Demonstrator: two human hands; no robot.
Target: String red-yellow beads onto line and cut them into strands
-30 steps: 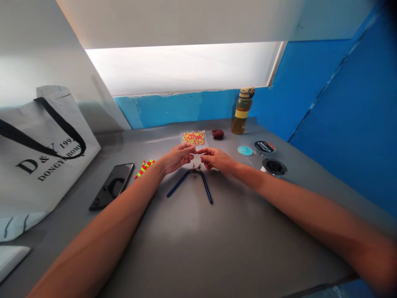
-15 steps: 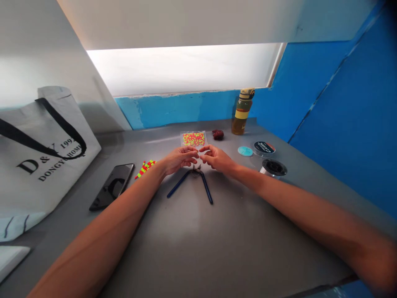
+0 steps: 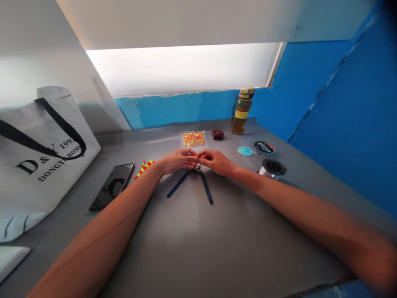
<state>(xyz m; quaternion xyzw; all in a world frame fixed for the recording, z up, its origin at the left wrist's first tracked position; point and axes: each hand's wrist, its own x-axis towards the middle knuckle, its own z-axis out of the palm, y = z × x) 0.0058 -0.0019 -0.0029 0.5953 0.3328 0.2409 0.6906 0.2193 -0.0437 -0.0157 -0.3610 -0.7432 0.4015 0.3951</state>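
Note:
My left hand (image 3: 176, 160) and my right hand (image 3: 215, 161) meet fingertip to fingertip over the grey table (image 3: 198, 240), both pinched on something too small to make out. Just behind them lies a clear bag of neon yellow and orange beads (image 3: 194, 139). Right under the fingertips sits a pair of blue-handled pliers (image 3: 190, 184), its handles spread toward me. A short string of red and yellow beads (image 3: 144, 168) lies left of my left wrist.
A black phone (image 3: 112, 185) lies at the left, beside a white tote bag (image 3: 37, 153). A brown bottle (image 3: 242, 111), a dark red lump (image 3: 218, 133), a teal disc (image 3: 245, 151) and two line spools (image 3: 264, 146) (image 3: 274, 167) stand at the back right.
Both hands have dropped slightly toward the pliers and drawn together, and the fingertips now touch. The bead bag shows more fully behind them.

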